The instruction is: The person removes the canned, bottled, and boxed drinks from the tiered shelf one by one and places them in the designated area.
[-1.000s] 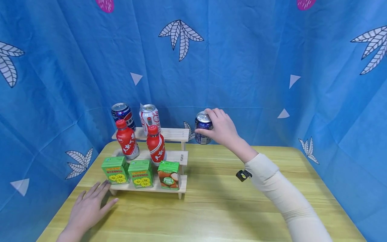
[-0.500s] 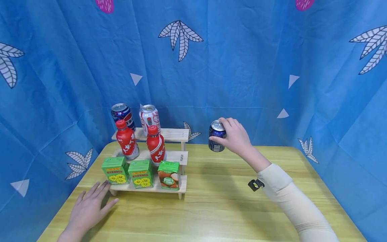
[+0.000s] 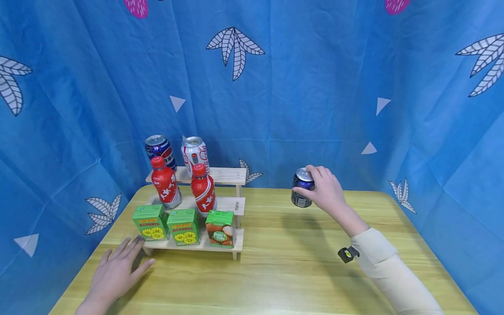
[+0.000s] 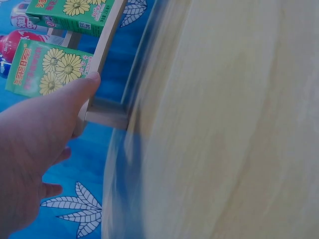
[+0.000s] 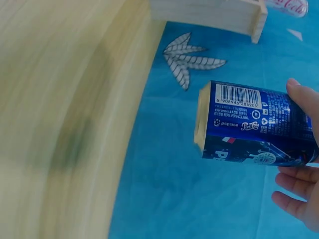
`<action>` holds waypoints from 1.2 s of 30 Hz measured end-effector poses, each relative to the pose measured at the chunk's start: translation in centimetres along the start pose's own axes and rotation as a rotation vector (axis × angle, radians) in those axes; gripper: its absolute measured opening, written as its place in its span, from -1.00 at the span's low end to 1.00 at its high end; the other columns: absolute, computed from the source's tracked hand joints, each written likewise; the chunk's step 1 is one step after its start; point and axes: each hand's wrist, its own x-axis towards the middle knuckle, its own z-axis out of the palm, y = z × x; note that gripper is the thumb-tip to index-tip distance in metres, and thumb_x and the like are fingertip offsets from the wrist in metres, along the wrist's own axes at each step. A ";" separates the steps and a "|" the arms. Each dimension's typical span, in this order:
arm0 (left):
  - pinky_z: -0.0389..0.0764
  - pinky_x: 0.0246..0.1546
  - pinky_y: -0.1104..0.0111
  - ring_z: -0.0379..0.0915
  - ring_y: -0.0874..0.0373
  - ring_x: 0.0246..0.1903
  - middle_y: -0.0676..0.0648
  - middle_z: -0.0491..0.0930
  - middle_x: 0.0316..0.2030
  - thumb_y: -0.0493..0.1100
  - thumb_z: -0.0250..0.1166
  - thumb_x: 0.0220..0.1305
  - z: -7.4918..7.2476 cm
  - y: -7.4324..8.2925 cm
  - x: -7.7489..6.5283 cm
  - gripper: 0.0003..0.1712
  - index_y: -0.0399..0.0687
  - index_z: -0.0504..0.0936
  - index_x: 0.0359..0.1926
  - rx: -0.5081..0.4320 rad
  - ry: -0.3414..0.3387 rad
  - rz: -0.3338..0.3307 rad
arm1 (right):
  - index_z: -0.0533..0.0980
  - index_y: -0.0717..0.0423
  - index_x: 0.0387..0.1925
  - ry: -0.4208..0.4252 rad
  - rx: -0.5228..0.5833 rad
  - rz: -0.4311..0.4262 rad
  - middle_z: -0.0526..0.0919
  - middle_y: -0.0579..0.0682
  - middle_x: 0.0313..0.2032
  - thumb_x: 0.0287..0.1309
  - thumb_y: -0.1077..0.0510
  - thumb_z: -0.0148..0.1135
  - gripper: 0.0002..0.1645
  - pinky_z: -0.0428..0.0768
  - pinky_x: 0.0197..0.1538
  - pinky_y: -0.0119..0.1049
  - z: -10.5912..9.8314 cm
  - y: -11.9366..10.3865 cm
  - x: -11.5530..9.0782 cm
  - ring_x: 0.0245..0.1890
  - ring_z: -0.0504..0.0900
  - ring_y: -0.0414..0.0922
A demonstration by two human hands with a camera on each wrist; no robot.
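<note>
My right hand [image 3: 327,189] grips a dark blue Pepsi can [image 3: 301,194] from the side near its top, holding it upright above the table's back right. Its barcode and silver bottom [image 5: 202,119] show in the right wrist view. My left hand [image 3: 116,269] lies with fingers spread at the front left corner of a three-tier wooden rack [image 3: 226,175]. In the left wrist view, one digit overlaps the rack's front edge beside a green drink carton [image 4: 55,67]. On the top tier stand another Pepsi can [image 3: 159,151] and a white Coca-Cola can [image 3: 194,153].
Two red bottles [image 3: 165,181] stand on the middle tier. The bottom tier bears two green cartons with yellow flowers [image 3: 184,227] and a green-and-brown carton [image 3: 220,229]. Blue patterned cloth [image 3: 315,87] surrounds the wooden table [image 3: 275,271] at the back and sides.
My right hand has carried the Pepsi can to the right and toward me, away from the rack's top tier. My left hand and the things on the rack stay put.
</note>
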 end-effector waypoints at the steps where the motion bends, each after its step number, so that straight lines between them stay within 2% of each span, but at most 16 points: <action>1: 0.16 0.25 -0.40 0.21 -0.32 0.34 -0.30 0.38 0.33 0.48 0.09 0.22 0.0 0.0 0.0 -0.05 -0.19 0.43 0.31 0.001 -0.001 0.000 | 0.36 0.16 0.23 0.001 0.001 0.008 0.53 0.24 0.02 -0.01 -0.30 0.40 -0.08 0.54 0.04 0.15 0.0 0.3 -0.2 0.01 0.50 0.19; 21: 0.16 0.25 -0.39 0.21 -0.32 0.34 -0.30 0.37 0.34 0.48 0.09 0.22 0.2 0.0 0.0 -0.04 -0.20 0.42 0.32 0.008 -0.005 -0.001 | 0.31 0.25 0.28 0.016 0.029 0.165 0.47 0.35 0.06 0.03 -0.23 0.41 -0.05 0.48 0.05 0.25 0.7 5.6 -3.4 0.06 0.42 0.27; 36: 0.14 0.26 -0.39 0.20 -0.32 0.35 -0.31 0.34 0.35 0.46 0.09 0.24 0.4 -0.1 0.1 -0.05 -0.20 0.40 0.34 -0.008 0.001 -0.003 | 0.28 0.33 0.29 0.014 0.009 0.226 0.43 0.40 0.07 0.07 -0.19 0.39 -0.05 0.44 0.10 0.28 1.6 8.2 -4.8 0.06 0.40 0.30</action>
